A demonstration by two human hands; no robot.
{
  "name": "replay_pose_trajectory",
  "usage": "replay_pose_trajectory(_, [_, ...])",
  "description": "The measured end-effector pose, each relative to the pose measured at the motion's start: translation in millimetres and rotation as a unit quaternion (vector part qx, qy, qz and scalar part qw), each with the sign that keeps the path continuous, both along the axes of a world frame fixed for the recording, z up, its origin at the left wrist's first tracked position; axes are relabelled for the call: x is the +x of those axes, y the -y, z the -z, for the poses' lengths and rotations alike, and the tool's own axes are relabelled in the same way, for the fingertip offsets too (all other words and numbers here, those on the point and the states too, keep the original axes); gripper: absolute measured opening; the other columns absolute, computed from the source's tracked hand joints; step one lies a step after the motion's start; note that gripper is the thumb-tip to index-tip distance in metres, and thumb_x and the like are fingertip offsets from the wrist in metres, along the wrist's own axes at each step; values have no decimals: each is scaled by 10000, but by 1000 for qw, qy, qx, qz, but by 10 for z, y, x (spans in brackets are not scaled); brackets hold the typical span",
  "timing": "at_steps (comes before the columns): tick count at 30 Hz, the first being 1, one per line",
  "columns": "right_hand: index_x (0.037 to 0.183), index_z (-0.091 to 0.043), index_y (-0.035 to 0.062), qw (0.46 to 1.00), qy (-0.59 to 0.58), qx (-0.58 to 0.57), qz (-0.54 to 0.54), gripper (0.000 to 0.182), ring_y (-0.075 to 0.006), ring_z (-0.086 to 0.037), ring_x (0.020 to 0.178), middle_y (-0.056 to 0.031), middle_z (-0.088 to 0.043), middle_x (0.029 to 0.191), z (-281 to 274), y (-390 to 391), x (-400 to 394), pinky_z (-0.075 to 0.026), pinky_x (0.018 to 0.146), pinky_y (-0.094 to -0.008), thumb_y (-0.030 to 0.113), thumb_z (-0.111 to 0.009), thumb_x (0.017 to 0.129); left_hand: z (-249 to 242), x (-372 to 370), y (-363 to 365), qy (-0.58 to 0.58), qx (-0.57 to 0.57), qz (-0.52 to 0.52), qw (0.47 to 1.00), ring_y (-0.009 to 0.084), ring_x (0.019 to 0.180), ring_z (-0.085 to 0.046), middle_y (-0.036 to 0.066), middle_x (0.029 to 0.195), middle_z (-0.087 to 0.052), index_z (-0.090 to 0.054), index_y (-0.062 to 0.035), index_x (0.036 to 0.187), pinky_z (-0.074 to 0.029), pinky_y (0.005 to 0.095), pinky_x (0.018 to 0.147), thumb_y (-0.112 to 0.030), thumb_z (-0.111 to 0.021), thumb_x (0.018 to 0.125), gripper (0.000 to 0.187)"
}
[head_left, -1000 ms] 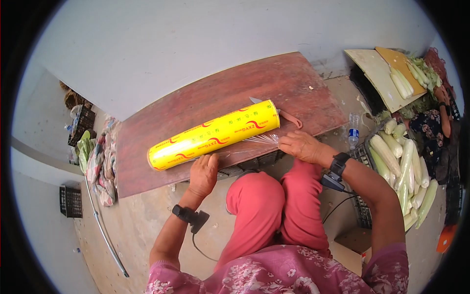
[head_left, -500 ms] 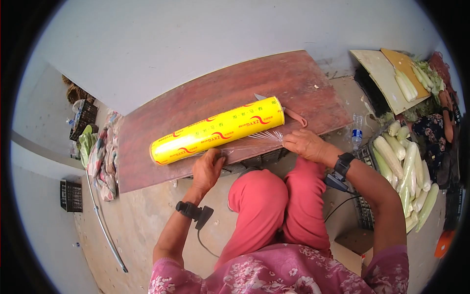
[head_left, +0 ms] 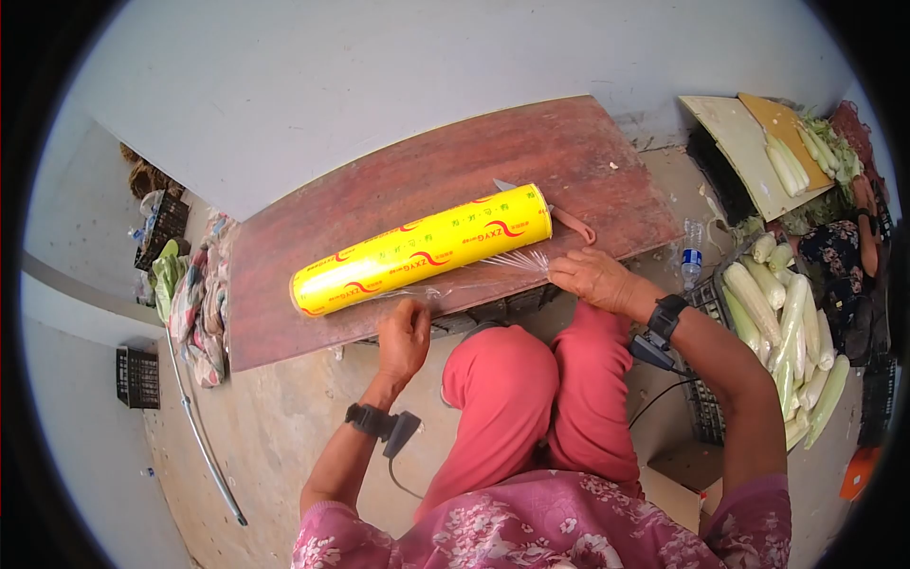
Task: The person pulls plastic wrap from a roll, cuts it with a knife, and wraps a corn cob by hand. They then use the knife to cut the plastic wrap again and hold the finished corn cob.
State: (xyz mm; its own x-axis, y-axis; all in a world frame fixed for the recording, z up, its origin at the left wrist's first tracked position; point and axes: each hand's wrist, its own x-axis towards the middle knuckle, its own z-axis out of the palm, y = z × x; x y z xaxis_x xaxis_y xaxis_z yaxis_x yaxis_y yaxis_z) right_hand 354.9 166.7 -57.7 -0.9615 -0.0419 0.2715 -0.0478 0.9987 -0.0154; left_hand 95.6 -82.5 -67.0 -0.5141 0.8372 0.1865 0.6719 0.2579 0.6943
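A yellow roll of cling film [head_left: 422, 248] with red and green print lies slantwise on the reddish-brown board [head_left: 379, 180]. Clear film is pulled out from its near side and bunches into creases toward my right hand [head_left: 595, 278], whose fingers pinch the gathered end. My left hand [head_left: 405, 334] is closed at the board's front edge, below the roll's left half; whatever its fingertips hold, if anything, cannot be made out. Behind the roll's right end lies a knife, mostly hidden, with its pinkish handle [head_left: 574, 226] sticking out on the right.
A black crate [head_left: 703, 403] of pale peeled vegetables [head_left: 796, 332] stands at the right, beside a water bottle [head_left: 692, 256]. Another person's arm [head_left: 866, 228] shows at far right, near more vegetables. Patterned cloth [head_left: 204, 313] and a metal pole [head_left: 204, 441] are at left.
My left hand has drawn slightly down and away from the roll, its fingers now more upright. My right hand stays nearly still with the gathered film.
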Motion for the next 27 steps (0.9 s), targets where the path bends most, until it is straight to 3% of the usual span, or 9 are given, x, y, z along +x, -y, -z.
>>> replay_pose_trajectory(5, [910, -581, 110, 1000, 2, 8, -1, 100, -191, -562, 862, -16, -545, 932, -18, 3, -13, -480, 780, -329, 137, -531, 828, 233, 65, 263, 200, -40, -45, 978, 125, 609, -551, 70, 668, -610, -594, 7, 868, -462, 289, 591, -97, -613, 917, 116])
replay_pose_trajectory(8, [908, -577, 109, 1000, -14, 4, -6, 99, -195, -560, 847, -21, -540, 921, -24, 1, -21, -481, 772, -328, 137, -537, 822, 371, 31, 300, 233, -6, -53, 971, 100, 606, -561, 40, 688, -622, -609, 4, 866, -467, 266, 577, -117, -608, 933, 139])
replay_pose_trajectory(17, [917, -576, 103, 1000, -7, -3, -3, 110, -208, -568, 834, -30, -540, 901, -27, 2, -20, -491, 755, -331, 126, -544, 814, -103, 156, -173, 493, -4, -165, 855, 133, 508, -569, 72, 686, -634, -613, -11, 957, -408, 249, 456, -304, -606, 965, 293])
replay_pose_trajectory(27, [943, -584, 98, 1000, -18, -3, -1, 141, -220, -575, 852, -35, -550, 932, -16, 8, -12, -499, 771, -344, 131, -542, 812, -20, 151, -314, 487, 14, -204, 849, 137, 493, -568, 85, 678, -632, -568, -41, 849, -407, 250, 434, -251, -645, 942, 243])
